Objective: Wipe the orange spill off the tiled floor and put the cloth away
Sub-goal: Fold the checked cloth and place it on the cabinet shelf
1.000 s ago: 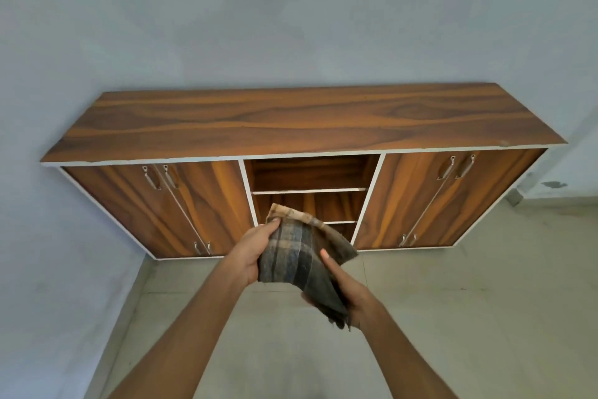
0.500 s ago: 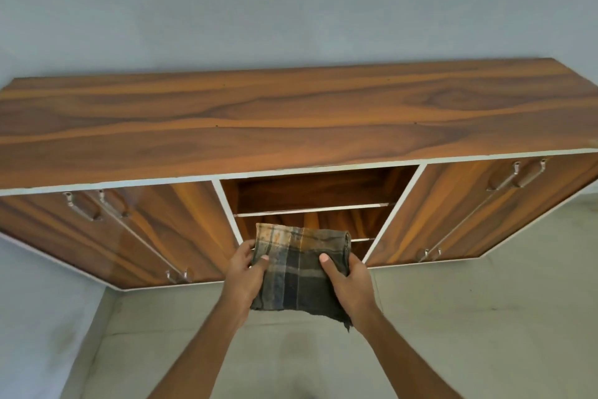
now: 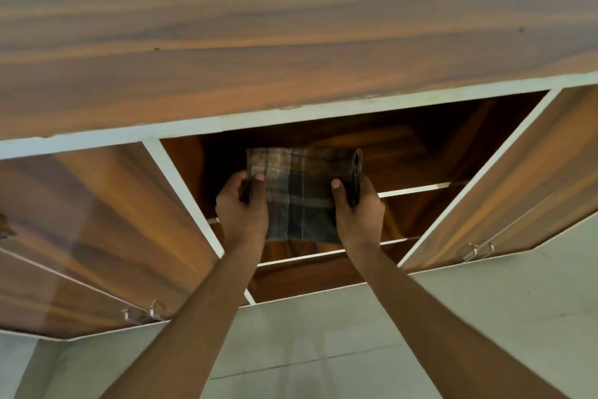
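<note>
A folded dark plaid cloth (image 3: 301,191) is held flat between both hands at the mouth of the open middle compartment of a wooden cabinet (image 3: 291,52). My left hand (image 3: 241,204) grips its left edge, thumb on top. My right hand (image 3: 357,207) grips its right edge the same way. The cloth's far end reaches in over the top shelf (image 3: 417,190); whether it touches the shelf I cannot tell. No orange spill shows on the tiled floor (image 3: 323,334).
The cabinet stands against a pale wall. Shut doors with metal handles flank the open bay: left door (image 3: 97,220), right door (image 3: 504,191). A second shelf (image 3: 323,254) lies below the first. Pale floor tiles stretch in front.
I have come much closer to the cabinet. The cloth, loosely held and hanging before, is now folded flat and has moved forward into the top of the open middle bay.
</note>
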